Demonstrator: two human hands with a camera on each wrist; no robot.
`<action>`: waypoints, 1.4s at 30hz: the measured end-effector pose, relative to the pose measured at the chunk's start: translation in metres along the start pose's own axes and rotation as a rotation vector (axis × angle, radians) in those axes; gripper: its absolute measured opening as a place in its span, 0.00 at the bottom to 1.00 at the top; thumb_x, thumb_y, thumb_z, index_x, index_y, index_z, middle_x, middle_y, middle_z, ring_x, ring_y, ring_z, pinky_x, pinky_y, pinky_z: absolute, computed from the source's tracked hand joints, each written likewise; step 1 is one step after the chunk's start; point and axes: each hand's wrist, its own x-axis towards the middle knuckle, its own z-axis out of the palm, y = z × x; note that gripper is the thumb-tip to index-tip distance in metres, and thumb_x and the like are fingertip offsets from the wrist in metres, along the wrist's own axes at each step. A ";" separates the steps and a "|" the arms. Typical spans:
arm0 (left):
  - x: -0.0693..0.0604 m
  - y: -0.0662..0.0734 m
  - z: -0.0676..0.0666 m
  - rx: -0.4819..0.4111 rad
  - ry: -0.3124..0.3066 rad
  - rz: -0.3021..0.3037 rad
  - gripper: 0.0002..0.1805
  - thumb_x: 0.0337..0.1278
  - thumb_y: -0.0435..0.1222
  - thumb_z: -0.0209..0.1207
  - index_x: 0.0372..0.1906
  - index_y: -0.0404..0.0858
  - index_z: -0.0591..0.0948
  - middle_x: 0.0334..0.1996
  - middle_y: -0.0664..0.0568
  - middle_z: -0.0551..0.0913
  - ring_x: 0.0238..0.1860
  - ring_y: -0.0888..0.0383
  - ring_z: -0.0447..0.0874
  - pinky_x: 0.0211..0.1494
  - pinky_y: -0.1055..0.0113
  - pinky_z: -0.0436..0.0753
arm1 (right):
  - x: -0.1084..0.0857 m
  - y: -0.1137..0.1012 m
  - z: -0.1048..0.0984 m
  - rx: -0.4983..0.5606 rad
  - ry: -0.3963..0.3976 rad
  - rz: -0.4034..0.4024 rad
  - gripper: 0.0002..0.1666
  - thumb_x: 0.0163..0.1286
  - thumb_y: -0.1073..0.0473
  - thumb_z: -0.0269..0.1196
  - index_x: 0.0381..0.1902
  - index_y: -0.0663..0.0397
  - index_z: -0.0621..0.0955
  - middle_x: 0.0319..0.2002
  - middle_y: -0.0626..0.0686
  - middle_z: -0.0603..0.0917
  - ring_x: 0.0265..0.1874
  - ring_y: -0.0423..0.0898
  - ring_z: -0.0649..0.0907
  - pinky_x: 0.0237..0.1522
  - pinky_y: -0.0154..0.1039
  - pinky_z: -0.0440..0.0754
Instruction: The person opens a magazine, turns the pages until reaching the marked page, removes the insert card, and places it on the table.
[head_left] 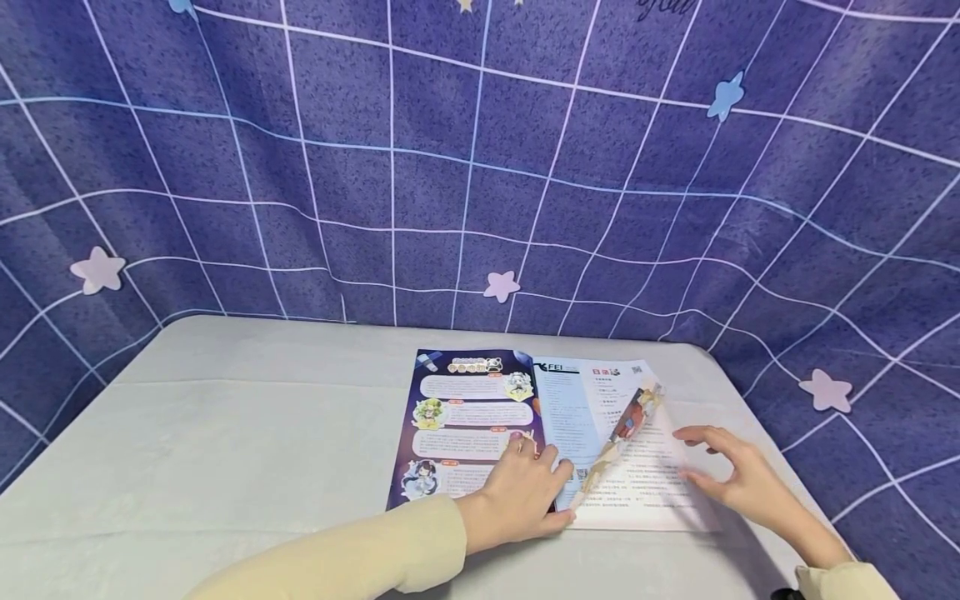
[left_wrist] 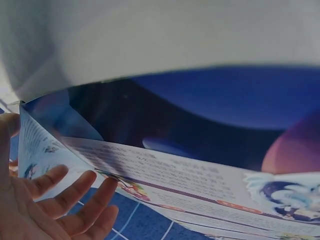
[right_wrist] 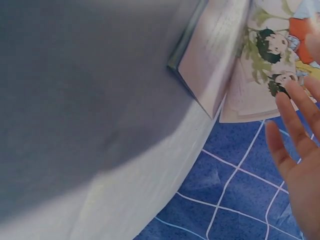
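At lower right, the raised page could flop askew, since the right hand is loose, gripping nothing; the left hand, relaxed, rests on the magazine.

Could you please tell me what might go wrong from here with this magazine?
The raised page could flop back or crease, since the right hand does not appear to grip it. The left hand rests on the open magazine near its fold, so a sideways drag might shift or wrinkle it.
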 end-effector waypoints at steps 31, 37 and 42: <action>-0.005 0.005 -0.003 -0.144 0.042 -0.206 0.66 0.38 0.70 0.52 0.71 0.32 0.37 0.70 0.43 0.53 0.60 0.49 0.67 0.59 0.57 0.68 | -0.022 -0.004 0.018 0.107 -0.204 -0.026 0.29 0.37 0.61 0.75 0.42 0.54 0.79 0.40 0.51 0.82 0.44 0.33 0.76 0.51 0.15 0.60; -0.004 0.005 -0.003 -0.131 0.083 -0.216 0.67 0.33 0.71 0.55 0.71 0.36 0.38 0.72 0.42 0.43 0.66 0.46 0.60 0.61 0.54 0.67 | -0.023 -0.004 0.019 0.096 -0.201 -0.040 0.30 0.36 0.59 0.76 0.43 0.54 0.79 0.41 0.51 0.81 0.46 0.33 0.75 0.52 0.15 0.59; -0.004 0.005 -0.001 -0.126 0.104 -0.201 0.64 0.35 0.70 0.55 0.72 0.40 0.42 0.72 0.40 0.36 0.70 0.43 0.50 0.64 0.52 0.63 | -0.024 -0.005 0.018 0.082 -0.204 -0.042 0.32 0.34 0.57 0.76 0.43 0.54 0.79 0.43 0.51 0.80 0.48 0.33 0.74 0.54 0.14 0.56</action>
